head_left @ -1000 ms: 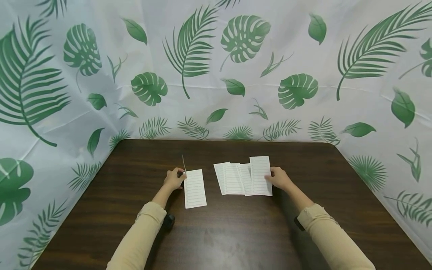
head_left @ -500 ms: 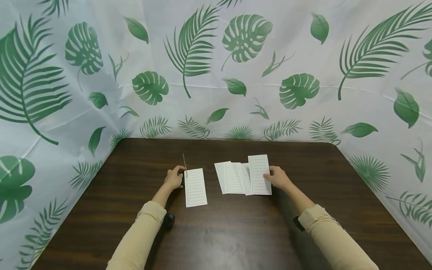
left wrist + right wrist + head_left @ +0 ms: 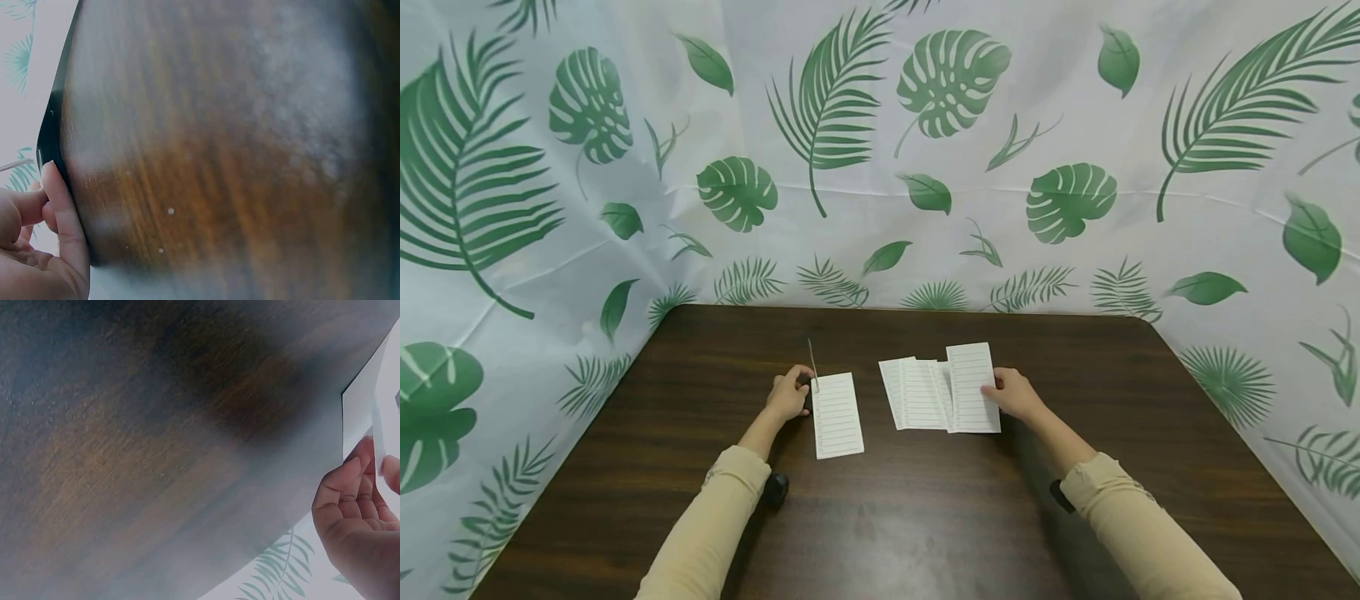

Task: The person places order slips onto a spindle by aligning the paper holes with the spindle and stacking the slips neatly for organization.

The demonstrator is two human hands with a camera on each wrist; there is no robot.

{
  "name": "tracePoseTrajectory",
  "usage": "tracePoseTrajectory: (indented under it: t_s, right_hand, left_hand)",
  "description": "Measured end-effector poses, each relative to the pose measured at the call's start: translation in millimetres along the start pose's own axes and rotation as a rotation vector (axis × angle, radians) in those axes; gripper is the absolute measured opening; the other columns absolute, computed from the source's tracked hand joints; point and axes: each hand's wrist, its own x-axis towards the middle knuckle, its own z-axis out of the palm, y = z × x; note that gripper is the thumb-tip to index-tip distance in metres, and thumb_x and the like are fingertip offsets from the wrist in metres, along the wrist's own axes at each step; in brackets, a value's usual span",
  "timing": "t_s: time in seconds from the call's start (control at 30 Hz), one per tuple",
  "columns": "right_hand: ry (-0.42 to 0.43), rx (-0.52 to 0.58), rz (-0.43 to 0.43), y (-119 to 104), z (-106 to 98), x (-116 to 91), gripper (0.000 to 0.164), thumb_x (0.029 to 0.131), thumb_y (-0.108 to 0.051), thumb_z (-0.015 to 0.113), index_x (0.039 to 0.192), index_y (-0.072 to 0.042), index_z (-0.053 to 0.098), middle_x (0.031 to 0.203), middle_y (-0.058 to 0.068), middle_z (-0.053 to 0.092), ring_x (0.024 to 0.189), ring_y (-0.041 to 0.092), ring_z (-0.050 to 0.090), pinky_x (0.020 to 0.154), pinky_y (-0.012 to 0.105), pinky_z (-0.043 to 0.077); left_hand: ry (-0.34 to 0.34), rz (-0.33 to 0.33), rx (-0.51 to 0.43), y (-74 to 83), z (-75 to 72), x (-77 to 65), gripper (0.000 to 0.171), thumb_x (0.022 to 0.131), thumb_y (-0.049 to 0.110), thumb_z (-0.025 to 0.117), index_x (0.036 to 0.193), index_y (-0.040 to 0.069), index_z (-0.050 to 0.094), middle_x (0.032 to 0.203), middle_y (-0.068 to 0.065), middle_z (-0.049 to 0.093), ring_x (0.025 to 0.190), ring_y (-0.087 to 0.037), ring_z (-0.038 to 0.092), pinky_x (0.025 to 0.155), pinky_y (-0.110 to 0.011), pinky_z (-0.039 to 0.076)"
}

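And in it came! The right hand (image 3: 1015,393), sitting at three o'clock of the right card (image 3: 967,383), had just slid that card toward nine o'clock. It covered more of the outermost sheet in the fan (image 3: 921,396), so the row looked tighter than half a second earlier, though its left sheets stuck out unevenly and it was some way from squared.

The right grip was plain: thumb on the near face, fingers behind, pinching the right card.

Over at nine o'clock of the fan, well apart from it, the left card (image 3: 838,417) had barely shifted. The left hand (image 3: 787,394) stayed by its ten o'clock corner, where a thin strip (image 3: 812,358) rose toward eleven. Those fingers were curled, but what they pinched, card, strip or nothing, one could not tell. The gathering, it seemed, was all on the right.
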Motion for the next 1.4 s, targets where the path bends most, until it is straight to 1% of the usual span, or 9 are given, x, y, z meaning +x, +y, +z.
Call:
tracePoseTrajectory:
  t_s: [0.2,0.47,0.67,0.83,0.97,1.03,1.13,1.23,1.4]
  right_hand:
    - [-0.023,0.022,0.01,-1,0,-2,0.031,0.093,-0.005,0.053,0.116,0.016,0.053,0.095,0.026,0.064,0.069,0.02,0.056,0.053,0.026,0.048]
    - [-0.042,0.083,-0.013,-11,-3,-1,0.032,0.093,-0.006,0.054,0.117,0.015,0.054,0.098,0.027,0.064,0.076,0.02,0.059,0.06,0.034,0.056]
    - [-0.086,0.139,-0.041,-25,-7,-3,0.03,0.094,-0.007,0.054,0.115,0.015,0.054,0.094,0.024,0.066,0.069,0.014,0.057,0.06,0.035,0.054]
    - [-0.126,0.164,-0.056,-37,-6,-6,0.027,0.094,-0.007,0.054,0.112,0.013,0.056,0.087,0.017,0.066,0.065,0.013,0.052,0.054,0.03,0.048]
    - [-0.149,0.182,-0.068,-46,-2,-9,0.026,0.094,-0.006,0.054,0.113,0.012,0.056,0.086,0.014,0.067,0.063,0.012,0.051,0.053,0.028,0.047]
    - [-0.16,0.193,-0.087,-51,-2,-11,0.026,0.094,-0.005,0.054,0.112,0.012,0.056,0.084,0.014,0.067,0.06,0.014,0.05,0.051,0.027,0.046]
    - [-0.171,0.202,-0.109,-58,0,-14,0.024,0.093,-0.005,0.054,0.11,0.013,0.056,0.08,0.014,0.067,0.058,0.017,0.05,0.05,0.026,0.044]
    - [-0.171,0.207,-0.132,-65,2,-20,0.024,0.093,-0.004,0.054,0.109,0.013,0.056,0.081,0.016,0.067,0.058,0.017,0.051,0.051,0.026,0.044]
    - [-0.176,0.239,-0.172,-76,8,-32,0.027,0.094,-0.005,0.053,0.114,0.013,0.056,0.093,0.023,0.068,0.065,0.013,0.056,0.055,0.03,0.05]
  left_hand:
    - [-0.004,-0.003,-0.01,0.1,1.6,0.4,0.02,0.098,0.004,0.044,0.117,0.01,0.05,0.113,-0.021,0.04,0.077,-0.026,0.05,0.053,-0.017,0.054]
    - [-0.021,-0.003,-0.025,1.1,-0.3,3.8,0.029,0.099,0.005,0.043,0.127,0.007,0.049,0.114,-0.021,0.04,0.082,-0.028,0.051,0.053,-0.019,0.055]
    - [-0.09,-0.013,-0.098,3.3,-7.1,3.7,0.031,0.098,0.004,0.044,0.129,0.003,0.044,0.112,-0.021,0.037,0.082,-0.027,0.05,0.049,-0.02,0.055]
    - [-0.09,-0.017,-0.122,3.3,-15.9,-5.8,0.032,0.098,0.005,0.044,0.13,0.001,0.043,0.1,-0.018,0.046,0.066,-0.015,0.045,0.051,-0.024,0.056]
    - [-0.052,-0.003,-0.031,1.9,-20.9,-16.4,0.031,0.097,0.009,0.049,0.126,-0.001,0.048,0.092,-0.014,0.052,0.059,-0.011,0.045,0.053,-0.027,0.057]
    - [-0.033,0.015,0.028,2.5,-23.2,-20.9,0.03,0.096,0.011,0.051,0.123,-0.001,0.051,0.092,-0.014,0.055,0.058,-0.013,0.05,0.053,-0.027,0.057]
    - [-0.019,0.042,0.1,5.2,-27.5,-26.4,0.027,0.095,0.012,0.053,0.118,-0.001,0.055,0.093,-0.017,0.059,0.059,-0.019,0.057,0.053,-0.029,0.057]
    - [-0.016,0.06,0.118,9.8,-31.8,-31.6,0.022,0.095,0.013,0.054,0.111,-0.001,0.058,0.096,-0.017,0.06,0.066,-0.025,0.061,0.055,-0.031,0.058]
    - [-0.062,0.064,0.035,13.3,-33.5,-45.1,0.017,0.094,0.012,0.055,0.102,-0.002,0.059,0.088,-0.012,0.056,0.077,-0.028,0.063,0.059,-0.031,0.059]
